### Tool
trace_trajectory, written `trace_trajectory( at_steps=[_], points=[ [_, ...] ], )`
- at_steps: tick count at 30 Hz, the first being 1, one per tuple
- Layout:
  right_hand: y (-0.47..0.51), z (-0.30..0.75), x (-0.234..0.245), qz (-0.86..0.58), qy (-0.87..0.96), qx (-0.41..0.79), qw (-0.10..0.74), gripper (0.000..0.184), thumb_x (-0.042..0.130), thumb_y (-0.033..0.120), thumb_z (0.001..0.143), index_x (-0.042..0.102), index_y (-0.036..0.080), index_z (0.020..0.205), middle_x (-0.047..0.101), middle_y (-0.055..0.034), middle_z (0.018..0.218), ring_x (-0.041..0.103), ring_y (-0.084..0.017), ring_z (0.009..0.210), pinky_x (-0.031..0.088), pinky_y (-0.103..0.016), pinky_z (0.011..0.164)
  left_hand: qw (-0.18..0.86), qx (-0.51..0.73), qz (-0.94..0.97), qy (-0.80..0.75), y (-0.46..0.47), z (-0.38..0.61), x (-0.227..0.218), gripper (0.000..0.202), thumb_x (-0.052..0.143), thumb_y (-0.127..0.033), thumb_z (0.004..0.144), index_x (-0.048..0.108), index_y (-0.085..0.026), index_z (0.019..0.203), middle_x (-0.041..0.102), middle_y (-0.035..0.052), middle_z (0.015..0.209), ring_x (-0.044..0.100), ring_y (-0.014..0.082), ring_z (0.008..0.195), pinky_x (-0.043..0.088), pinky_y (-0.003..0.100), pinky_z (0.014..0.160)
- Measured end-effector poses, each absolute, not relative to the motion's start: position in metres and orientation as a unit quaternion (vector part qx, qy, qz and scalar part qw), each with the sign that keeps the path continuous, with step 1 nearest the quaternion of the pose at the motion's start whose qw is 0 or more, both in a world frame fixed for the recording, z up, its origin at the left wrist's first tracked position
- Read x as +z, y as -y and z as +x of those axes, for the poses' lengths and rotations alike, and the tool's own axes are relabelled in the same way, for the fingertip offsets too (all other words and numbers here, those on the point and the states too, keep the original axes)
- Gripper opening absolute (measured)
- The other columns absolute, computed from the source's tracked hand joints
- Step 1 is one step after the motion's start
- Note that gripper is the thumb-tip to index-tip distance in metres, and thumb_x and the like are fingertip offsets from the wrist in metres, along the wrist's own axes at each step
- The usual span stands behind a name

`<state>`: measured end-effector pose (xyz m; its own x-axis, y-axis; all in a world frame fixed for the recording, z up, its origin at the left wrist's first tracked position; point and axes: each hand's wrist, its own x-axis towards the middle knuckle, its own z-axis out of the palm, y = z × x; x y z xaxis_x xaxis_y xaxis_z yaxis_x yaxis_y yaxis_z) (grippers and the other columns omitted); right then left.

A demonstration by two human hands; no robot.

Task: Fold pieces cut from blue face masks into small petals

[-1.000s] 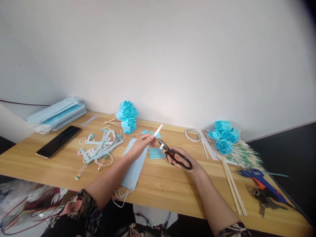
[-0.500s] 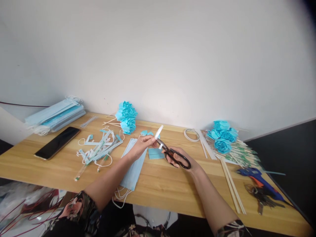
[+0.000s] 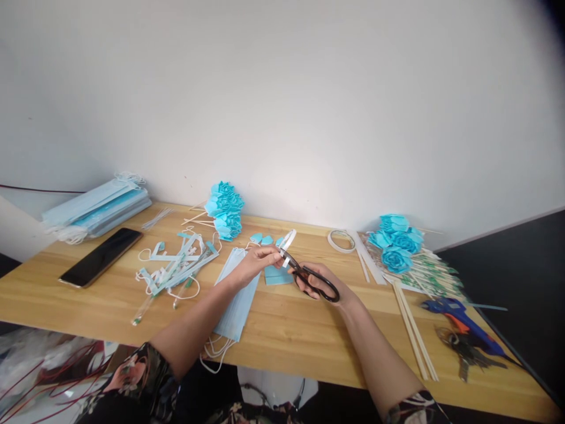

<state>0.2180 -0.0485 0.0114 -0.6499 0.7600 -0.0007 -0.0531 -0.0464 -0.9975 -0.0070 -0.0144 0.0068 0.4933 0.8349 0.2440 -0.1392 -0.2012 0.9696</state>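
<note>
My left hand (image 3: pixel 255 264) pinches a narrow white strip (image 3: pixel 287 241) above the wooden table (image 3: pixel 282 330). Black-handled scissors (image 3: pixel 309 277) sit in my right hand (image 3: pixel 324 287), fingers through the loops, blades meeting the strip just past my left fingertips. Under my hands lie a light blue face mask (image 3: pixel 238 297) and a small folded blue piece (image 3: pixel 278 275).
At the left are a stack of blue masks (image 3: pixel 95 206), a black phone (image 3: pixel 101 257) and a heap of cut strips and ear loops (image 3: pixel 176 265). Blue fabric flowers (image 3: pixel 225 209) lie at the back. At the right: tape roll (image 3: pixel 341 240), more flowers (image 3: pixel 397 244), sticks (image 3: pixel 412 330), blue glue gun (image 3: pixel 463 321), keys (image 3: pixel 465 350).
The white strip has tilted and sunk a little as my left hand turned it. The scissors stay at the strip. The view has drifted slightly.
</note>
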Motion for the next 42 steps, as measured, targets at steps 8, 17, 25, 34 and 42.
trace_trajectory(
  at_steps=[8, 17, 25, 34, 42],
  points=[
    [0.049, 0.218, 0.012, -0.268, 0.630, 0.655, 0.321, 0.054, 0.056, 0.059, 0.082, 0.058, 0.012, 0.109, 0.051, 0.0008, 0.068, 0.035, -0.003, 0.040, 0.022, -0.019, 0.037, 0.582, 0.427, 0.638, -0.266, 0.014, -0.006, 0.006, 0.033, 0.058, -0.042, 0.085, 0.067, -0.011, 0.076, 0.062, 0.0061, 0.080, 0.058, 0.0157, 0.077, 0.045, 0.028, 0.073],
    [0.048, 0.218, 0.009, -0.279, 0.631, 0.646, 0.328, 0.056, 0.057, 0.060, 0.080, 0.059, 0.011, 0.107, 0.049, 0.0034, 0.059, 0.033, -0.003, 0.036, 0.023, -0.019, 0.035, 0.597, 0.425, 0.629, -0.260, 0.016, -0.007, 0.009, 0.033, 0.059, -0.042, 0.085, 0.067, -0.012, 0.075, 0.059, 0.0055, 0.080, 0.057, 0.0150, 0.077, 0.045, 0.028, 0.074],
    [0.051, 0.214, 0.013, -0.319, 0.626, 0.630, 0.331, 0.062, 0.059, 0.062, 0.077, 0.060, 0.009, 0.107, 0.049, 0.0044, 0.056, 0.033, -0.003, 0.034, 0.022, -0.018, 0.032, 0.590, 0.426, 0.634, -0.260, 0.017, -0.006, 0.017, 0.037, 0.061, -0.047, 0.082, 0.068, -0.011, 0.077, 0.060, 0.0070, 0.081, 0.056, 0.0154, 0.076, 0.046, 0.028, 0.071],
    [0.049, 0.217, 0.010, -0.315, 0.613, 0.649, 0.322, 0.060, 0.063, 0.059, 0.074, 0.061, 0.009, 0.106, 0.051, 0.0052, 0.054, 0.032, -0.003, 0.033, 0.022, -0.017, 0.032, 0.554, 0.438, 0.642, -0.299, 0.016, -0.005, 0.012, 0.038, 0.060, -0.049, 0.080, 0.065, -0.013, 0.072, 0.056, 0.0021, 0.070, 0.049, 0.0115, 0.064, 0.040, 0.025, 0.062],
    [0.050, 0.217, 0.014, -0.308, 0.592, 0.713, 0.216, 0.062, 0.075, 0.053, 0.063, 0.064, 0.010, 0.105, 0.058, 0.0015, 0.064, 0.039, -0.003, 0.040, 0.027, -0.017, 0.035, 0.532, 0.462, 0.615, -0.353, 0.015, -0.003, 0.010, 0.039, 0.063, -0.049, 0.077, 0.072, -0.013, 0.086, 0.054, 0.0000, 0.064, 0.048, 0.0112, 0.061, 0.040, 0.024, 0.059]
  ],
)
